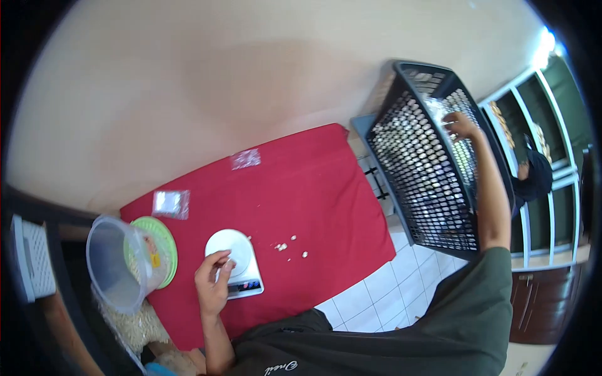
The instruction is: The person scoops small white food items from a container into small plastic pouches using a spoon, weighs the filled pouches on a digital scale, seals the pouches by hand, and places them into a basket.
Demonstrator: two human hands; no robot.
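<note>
A white scale with a lit display lies on the red cloth. Over its round plate is my left hand, thumb and fingers bent and apart, beside a small clear object that is hard to make out. My right hand is inside the upper part of the dark plastic basket, its fingers loosely spread next to clear plastic packets. White crumbs are scattered right of the scale.
On the red cloth lie a clear packet and a stack of clear bags. A clear tub and a green-rimmed container stand at left, above a bag of pale pieces. Another person is at far right.
</note>
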